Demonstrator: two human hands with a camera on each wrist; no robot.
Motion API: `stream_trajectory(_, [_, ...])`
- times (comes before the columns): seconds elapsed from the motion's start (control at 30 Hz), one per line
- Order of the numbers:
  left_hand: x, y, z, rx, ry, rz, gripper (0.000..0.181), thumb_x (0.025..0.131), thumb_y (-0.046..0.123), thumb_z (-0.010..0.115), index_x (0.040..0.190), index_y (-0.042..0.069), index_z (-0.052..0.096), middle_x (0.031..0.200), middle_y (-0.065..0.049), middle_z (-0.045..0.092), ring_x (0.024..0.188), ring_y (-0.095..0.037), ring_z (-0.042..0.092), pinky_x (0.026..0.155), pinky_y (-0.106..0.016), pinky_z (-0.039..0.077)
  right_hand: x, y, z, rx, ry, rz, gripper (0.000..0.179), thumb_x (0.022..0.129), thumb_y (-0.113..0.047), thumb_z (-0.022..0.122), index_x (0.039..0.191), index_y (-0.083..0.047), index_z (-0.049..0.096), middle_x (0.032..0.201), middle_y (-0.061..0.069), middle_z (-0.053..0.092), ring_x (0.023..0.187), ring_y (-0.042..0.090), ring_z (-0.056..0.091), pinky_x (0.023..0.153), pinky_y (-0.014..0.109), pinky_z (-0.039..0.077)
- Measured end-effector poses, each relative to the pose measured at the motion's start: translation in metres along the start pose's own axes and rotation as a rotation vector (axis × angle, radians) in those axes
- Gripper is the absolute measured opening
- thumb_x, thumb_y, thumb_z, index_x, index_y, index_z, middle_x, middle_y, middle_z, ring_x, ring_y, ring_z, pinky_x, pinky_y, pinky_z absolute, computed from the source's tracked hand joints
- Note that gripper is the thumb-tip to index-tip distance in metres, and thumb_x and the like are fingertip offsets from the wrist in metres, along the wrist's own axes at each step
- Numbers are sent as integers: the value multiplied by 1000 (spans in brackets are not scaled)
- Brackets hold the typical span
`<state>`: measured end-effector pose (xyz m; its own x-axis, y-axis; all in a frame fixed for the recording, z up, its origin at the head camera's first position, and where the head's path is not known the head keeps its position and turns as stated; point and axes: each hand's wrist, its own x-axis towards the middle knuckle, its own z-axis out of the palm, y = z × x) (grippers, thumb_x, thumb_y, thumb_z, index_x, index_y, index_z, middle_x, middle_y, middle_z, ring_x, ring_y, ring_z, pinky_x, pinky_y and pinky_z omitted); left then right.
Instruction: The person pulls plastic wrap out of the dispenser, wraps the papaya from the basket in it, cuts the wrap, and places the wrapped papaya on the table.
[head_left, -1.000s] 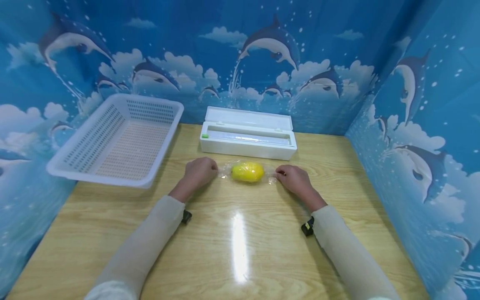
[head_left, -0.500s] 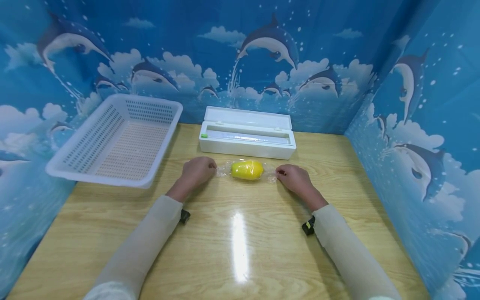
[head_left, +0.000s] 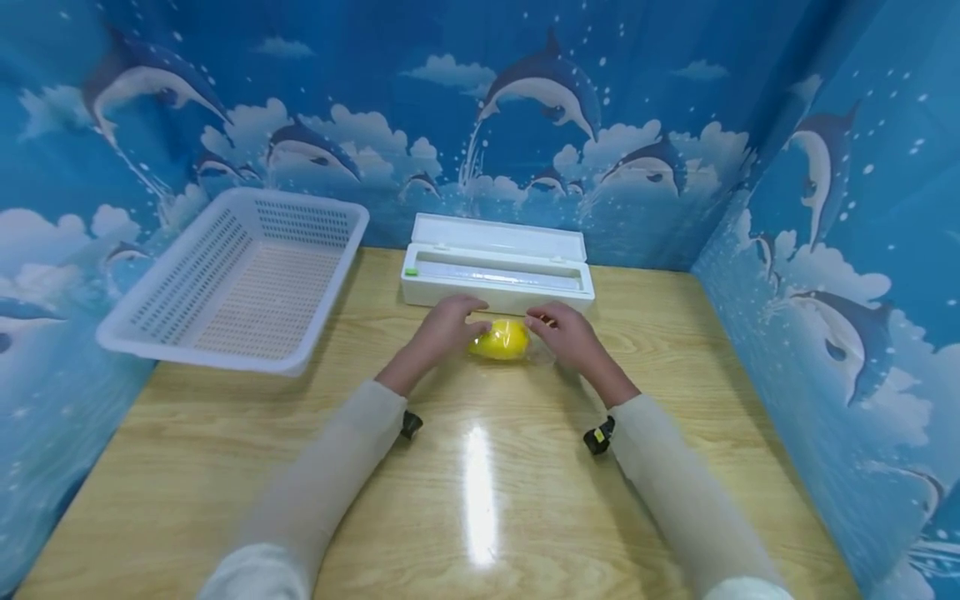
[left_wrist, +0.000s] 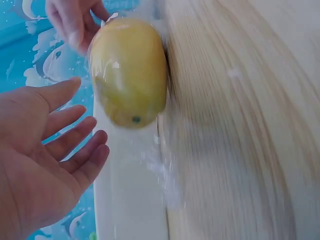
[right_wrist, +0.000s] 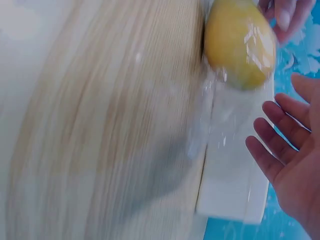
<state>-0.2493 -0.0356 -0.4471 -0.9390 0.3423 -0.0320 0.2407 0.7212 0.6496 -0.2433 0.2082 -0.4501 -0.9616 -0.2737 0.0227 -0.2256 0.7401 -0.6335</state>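
Note:
A yellow, mango-like fruit (head_left: 506,340) lies on the table, wrapped in clear plastic film. Loose ends of the film (left_wrist: 169,182) spread out from both ends of the fruit. My left hand (head_left: 447,325) is at the fruit's left end, fingers relaxed and slightly bent; in the left wrist view a gap shows between fingertips and fruit. On the other side, my right hand (head_left: 566,335) hovers at the right end with its fingers spread and loosely bent. Neither palm holds anything.
Just behind the fruit stands a long white film box (head_left: 525,300), its lid (head_left: 498,236) raised and a roll of film (head_left: 487,273) inside. A white perforated basket (head_left: 202,358) stands at the left on the wooden table (head_left: 540,483). Dolphin-print curtains (head_left: 465,108) surround the table.
Both hands have let go of the twisted film ends and moved inward to the fruit, the left hand travelling farther. The fruit stays in nearly the same place.

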Motion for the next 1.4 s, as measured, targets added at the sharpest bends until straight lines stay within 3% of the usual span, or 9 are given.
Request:
stream_trajectory(0.2, [11,5,11,-105,-26,13,38,98,31,67,132,13,66,134,-6,63,119,-23,58,103,-41,51,10,-12,15,39,-1,-66,37,102,-36,59,126,-8,68,123,10,67,110,28,61,95,47,53])
stream_trajectory(0.37, [12,5,14,-171,-14,15,30,99,26,67,124,11,70,120,-4,68,104,-21,59,92,-37,53,11,-13,20,92,14,-56,26,101,-28,63,116,-8,71,115,8,67,104,27,63,89,44,56])
stream_trajectory(0.77, [10,3,20,-258,30,14,21,97,21,69,115,11,74,116,-4,69,104,-21,61,95,-38,54,7,-10,25,243,96,-8,15,98,-20,68,101,-6,75,107,8,68,98,25,62,86,39,55])
stream_trajectory(0.93, [9,3,22,-293,35,15,19,97,20,68,113,11,75,116,-4,69,107,-21,62,97,-38,54,5,-12,26,222,95,11,14,98,-17,67,101,-5,74,106,10,66,95,26,58,81,37,52])
stream_trajectory(1.23, [10,3,23,-308,39,36,16,97,18,69,108,9,76,111,-5,70,102,-21,62,92,-36,55,1,-21,24,-48,128,-90,14,99,-16,64,94,-4,71,103,10,66,96,28,57,84,41,49])
stream_trajectory(1.4, [11,4,22,-272,39,71,14,98,15,67,103,5,76,107,-8,69,99,-21,62,86,-34,56,-3,-21,24,-24,140,-99,15,101,-18,63,96,-6,71,101,9,66,90,26,57,78,39,48])
